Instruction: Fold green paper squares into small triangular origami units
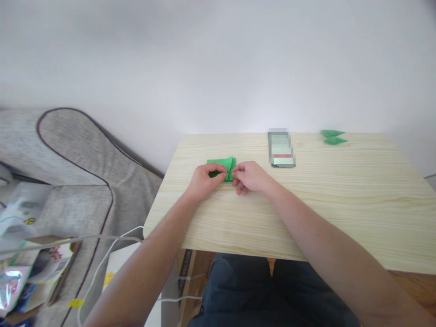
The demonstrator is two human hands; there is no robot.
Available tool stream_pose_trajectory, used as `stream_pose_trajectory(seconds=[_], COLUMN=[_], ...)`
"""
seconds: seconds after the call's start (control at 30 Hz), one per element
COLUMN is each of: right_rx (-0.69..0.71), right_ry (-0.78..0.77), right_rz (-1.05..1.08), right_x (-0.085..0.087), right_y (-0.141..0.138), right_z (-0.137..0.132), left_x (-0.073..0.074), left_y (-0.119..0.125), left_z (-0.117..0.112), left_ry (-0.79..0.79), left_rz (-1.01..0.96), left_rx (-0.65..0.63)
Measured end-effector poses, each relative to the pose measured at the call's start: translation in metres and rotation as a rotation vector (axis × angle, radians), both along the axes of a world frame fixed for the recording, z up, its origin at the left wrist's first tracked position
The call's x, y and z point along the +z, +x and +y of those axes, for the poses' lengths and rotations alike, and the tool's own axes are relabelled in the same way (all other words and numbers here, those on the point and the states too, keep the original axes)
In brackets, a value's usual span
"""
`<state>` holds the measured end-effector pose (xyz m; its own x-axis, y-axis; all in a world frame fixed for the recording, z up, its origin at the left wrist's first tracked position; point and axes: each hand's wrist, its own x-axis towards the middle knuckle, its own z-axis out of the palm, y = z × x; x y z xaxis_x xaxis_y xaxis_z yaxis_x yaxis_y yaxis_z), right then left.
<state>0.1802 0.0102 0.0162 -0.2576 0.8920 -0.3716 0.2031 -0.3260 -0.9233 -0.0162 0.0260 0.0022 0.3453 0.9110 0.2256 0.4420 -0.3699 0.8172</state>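
A green sheet of paper (218, 161), partly folded, lies on the wooden table near its left end. One flap of it stands raised between my hands. My left hand (207, 179) rests on the paper's left part, thumb and forefinger closed on the fold. From the right, my right hand (250, 176) pinches the edge of the raised flap, its other fingers curled above the tabletop. The fingers hide part of the paper's lower edge and the crease.
A phone (281, 150), blurred out, lies behind my right hand. Two folded green paper pieces (334, 137) sit at the table's (357, 195) back right. The white wall borders the back. At left stand a grey sofa (129, 200), a white cable (102, 261) and assorted packages (44, 268).
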Motion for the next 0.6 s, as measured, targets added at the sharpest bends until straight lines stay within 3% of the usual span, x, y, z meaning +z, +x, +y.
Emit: stream_pose_trajectory(seconds=[0.37,0.6], right_rx=[-0.024,-0.111], right_ry=[0.015,0.017], right_rz=[-0.079,-0.068], right_x=[0.0022,-0.0006], right_y=[-0.0041,-0.0030], right_z=[-0.0017,-0.0029], left_x=[-0.0014,-0.0052], left_y=[0.0033,0.0027], left_z=[-0.0058,-0.0067], left_ry=[0.133,0.121], left_rz=[0.056,-0.005], left_rx=[-0.004,0.074])
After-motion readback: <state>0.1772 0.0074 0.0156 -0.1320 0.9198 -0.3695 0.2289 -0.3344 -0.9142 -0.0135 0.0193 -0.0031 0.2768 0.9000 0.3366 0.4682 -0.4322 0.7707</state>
